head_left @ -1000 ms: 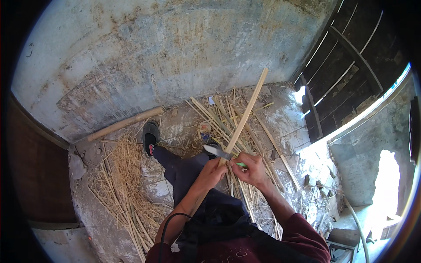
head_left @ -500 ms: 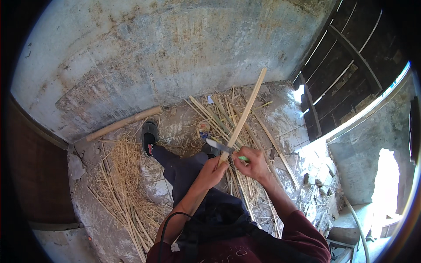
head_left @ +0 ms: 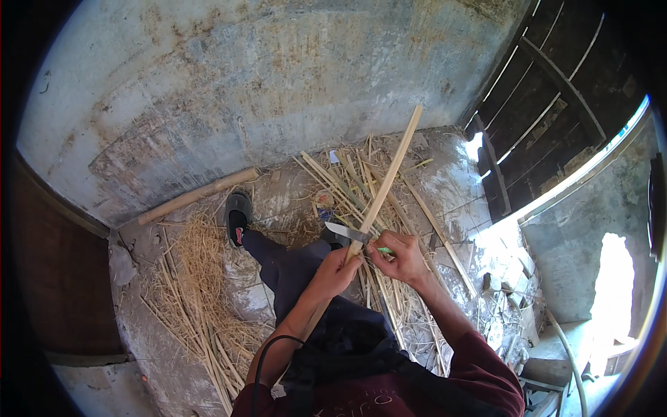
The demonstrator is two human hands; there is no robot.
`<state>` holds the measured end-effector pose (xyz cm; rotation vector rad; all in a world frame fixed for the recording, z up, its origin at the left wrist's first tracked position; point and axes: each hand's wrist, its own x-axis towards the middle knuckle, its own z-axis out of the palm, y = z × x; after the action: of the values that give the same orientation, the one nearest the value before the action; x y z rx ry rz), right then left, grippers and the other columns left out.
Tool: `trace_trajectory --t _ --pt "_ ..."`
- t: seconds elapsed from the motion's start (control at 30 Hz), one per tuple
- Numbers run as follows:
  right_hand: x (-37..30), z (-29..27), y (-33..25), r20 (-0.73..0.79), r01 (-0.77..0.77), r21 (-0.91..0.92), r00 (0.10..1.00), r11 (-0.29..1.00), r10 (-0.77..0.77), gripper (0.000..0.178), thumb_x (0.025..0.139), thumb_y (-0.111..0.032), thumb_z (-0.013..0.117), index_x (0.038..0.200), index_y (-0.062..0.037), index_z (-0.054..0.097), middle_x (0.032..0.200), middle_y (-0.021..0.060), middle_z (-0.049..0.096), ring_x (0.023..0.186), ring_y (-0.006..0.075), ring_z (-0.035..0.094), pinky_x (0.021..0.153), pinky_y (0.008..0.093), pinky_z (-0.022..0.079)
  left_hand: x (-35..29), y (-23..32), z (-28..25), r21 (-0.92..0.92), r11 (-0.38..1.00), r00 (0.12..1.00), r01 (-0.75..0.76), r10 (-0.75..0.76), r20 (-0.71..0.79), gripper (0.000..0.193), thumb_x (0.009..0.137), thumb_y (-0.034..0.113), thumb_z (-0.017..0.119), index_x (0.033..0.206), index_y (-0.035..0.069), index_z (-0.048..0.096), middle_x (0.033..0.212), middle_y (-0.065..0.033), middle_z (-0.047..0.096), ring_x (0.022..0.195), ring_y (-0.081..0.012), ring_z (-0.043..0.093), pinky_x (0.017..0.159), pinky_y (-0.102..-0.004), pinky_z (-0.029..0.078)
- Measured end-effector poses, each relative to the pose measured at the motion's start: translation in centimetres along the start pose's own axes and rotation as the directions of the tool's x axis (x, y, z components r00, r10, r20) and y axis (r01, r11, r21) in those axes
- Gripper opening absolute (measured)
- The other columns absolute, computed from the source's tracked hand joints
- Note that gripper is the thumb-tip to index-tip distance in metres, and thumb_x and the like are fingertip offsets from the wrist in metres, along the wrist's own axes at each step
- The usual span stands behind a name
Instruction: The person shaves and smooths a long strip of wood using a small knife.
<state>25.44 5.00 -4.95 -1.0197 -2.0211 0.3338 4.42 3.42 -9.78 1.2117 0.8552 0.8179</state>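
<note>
My left hand [head_left: 335, 274] is closed round the lower part of a long pale strip of split bamboo [head_left: 390, 176]. The strip slants up and to the right, and its lower end runs back along my left forearm. In my right hand [head_left: 401, 258] is a knife [head_left: 345, 231] with a partly visible green handle. Its blade points left and crosses the strip just above my left hand. Whether the edge bites into the bamboo cannot be made out.
Several loose bamboo strips [head_left: 445, 240] lie on the floor beyond and right of my hands. A heap of shavings [head_left: 201, 260] spreads at left. A round pole [head_left: 198, 196] rests along the wall's foot. Rubble [head_left: 511, 281] sits at right, near a dark plank door [head_left: 538, 132].
Both hands keep nearly the same place and grip. The knife blade has tilted slightly, and the strip has shifted only a little.
</note>
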Motion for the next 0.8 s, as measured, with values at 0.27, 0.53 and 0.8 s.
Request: trace_trajectory --t 0.27,0.53,0.8 --pt "2.4 -1.8 5.0 -0.112 -0.09 -0.076 0.99 0.993 0.081 0.008 0.089 -0.009 0.074 0.087 -0.0041 0.068 0.074 0.0101 0.068 0.061 0.0232 0.069 0.054 0.0385 0.051 -0.1 -0.3 0.1 0.191 0.98 0.998 -0.056 0.059 -0.014 0.023 0.106 0.02 0.057 0.089 0.005 0.056 0.066 0.0034 0.051 0.057 -0.0069 0.047 0.053 -0.0297 0.038" --pt "2.8 -2.8 3.8 -0.04 -0.163 -0.059 0.986 0.985 0.161 0.008 0.089 -0.01 0.074 0.088 -0.0048 0.068 0.077 0.0115 0.071 0.061 0.0243 0.069 0.057 0.0372 0.052 0.5 -0.7 -0.1 0.132 0.991 0.999 -0.037 0.038 -0.005 0.021 0.107 0.019 0.056 0.091 0.005 0.056 0.067 0.0044 0.049 0.058 -0.006 0.045 0.054 -0.0285 0.037" --pt "0.5 -0.7 1.2 0.001 -0.003 0.016 1.0 1.0 0.003 0.014 0.086 -0.007 0.076 0.084 -0.0029 0.063 0.072 0.0095 0.066 0.06 0.0242 0.066 0.055 0.0364 0.049 0.1 0.3 0.3 0.038 0.999 1.0 -0.014 0.014 0.003 0.017 0.107 0.019 0.056 0.096 0.006 0.056 0.07 0.0058 0.045 0.061 -0.0053 0.042 0.054 -0.0273 0.034"
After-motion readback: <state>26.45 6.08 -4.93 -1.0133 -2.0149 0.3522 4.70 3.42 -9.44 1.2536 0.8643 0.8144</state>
